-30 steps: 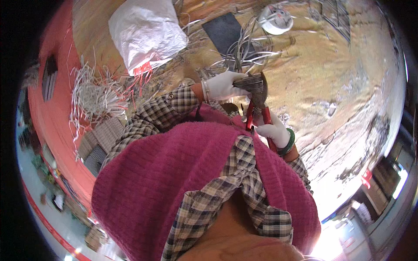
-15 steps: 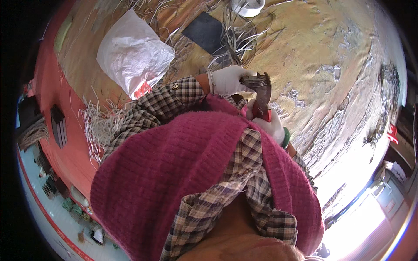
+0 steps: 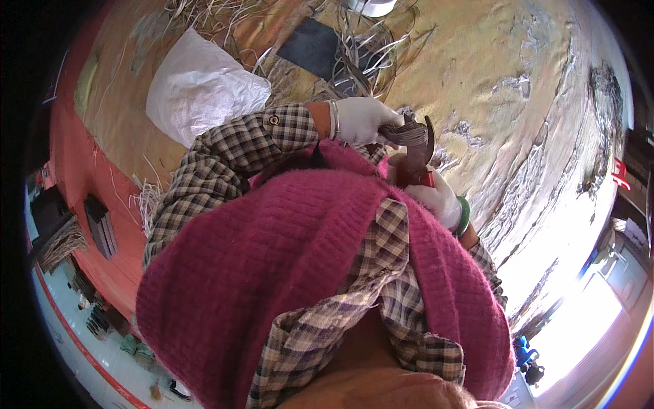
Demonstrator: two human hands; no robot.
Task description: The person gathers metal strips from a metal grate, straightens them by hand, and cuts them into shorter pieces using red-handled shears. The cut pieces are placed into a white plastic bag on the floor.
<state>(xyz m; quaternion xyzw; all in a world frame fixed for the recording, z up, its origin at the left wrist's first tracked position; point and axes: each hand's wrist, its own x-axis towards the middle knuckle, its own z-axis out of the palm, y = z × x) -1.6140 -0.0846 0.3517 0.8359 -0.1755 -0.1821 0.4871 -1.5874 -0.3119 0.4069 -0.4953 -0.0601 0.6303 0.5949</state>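
Observation:
My left hand (image 3: 361, 120), in a white glove, comes in from the left with its fingers closed on a small grey-brown ribbed bundle (image 3: 395, 134) that looks like strands. In my white-gloved right hand (image 3: 439, 201), pruning shears (image 3: 427, 178) with red on the handle are gripped. A dark curved blade points up beside the bundle, close to my left fingertips. Whether the jaws touch the strands cannot be made out. A green band (image 3: 464, 215) circles my right wrist. Both hands are held in front of my chest, over the worn tan surface.
A white sheet or sack (image 3: 204, 88) lies at the far left. Beyond my hands are a dark square pad (image 3: 310, 48), loose pale strips (image 3: 381, 58) and a white round container (image 3: 371, 5). More strips (image 3: 146, 204) lie by my left sleeve. Dark slats (image 3: 101, 225) rest on the red floor.
The shears have turned slightly and shifted right, so the curved blade now shows more edge-on. My right hand moved a little right and down. Both hands keep their hold; the view shifted slightly.

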